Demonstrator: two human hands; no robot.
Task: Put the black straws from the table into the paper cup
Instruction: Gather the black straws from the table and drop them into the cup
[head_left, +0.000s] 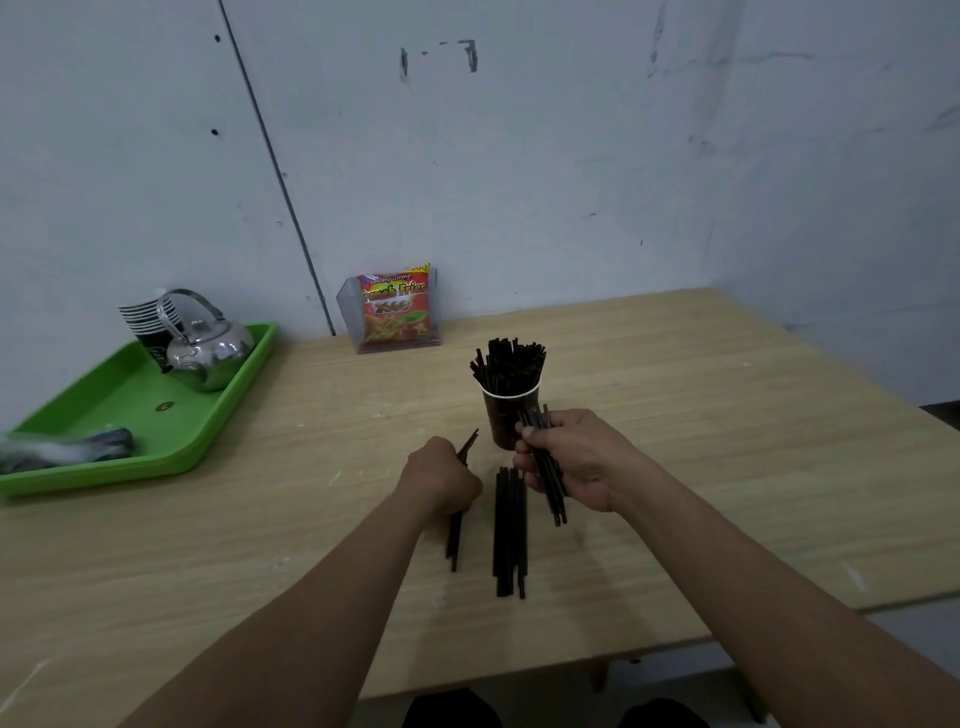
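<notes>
**Fingers closing on black straws beside the paper cup**

Fingers of the right hand are wrapping tightly around a bundle of black straws just beside the paper cup, which is holding many upright straws. Left hand is curling shut around a few straws. More loose straws are lying between the hands on the wooden counter, which is sitting against a pale scuffed wall. A green tray is resting far left.

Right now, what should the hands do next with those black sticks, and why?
Probably lift the right hand and drop its bundle of straws into the paper cup just beside it. That hand already grips several, the cup stands upright with room at its rim, and more straws wait on the table.
</notes>
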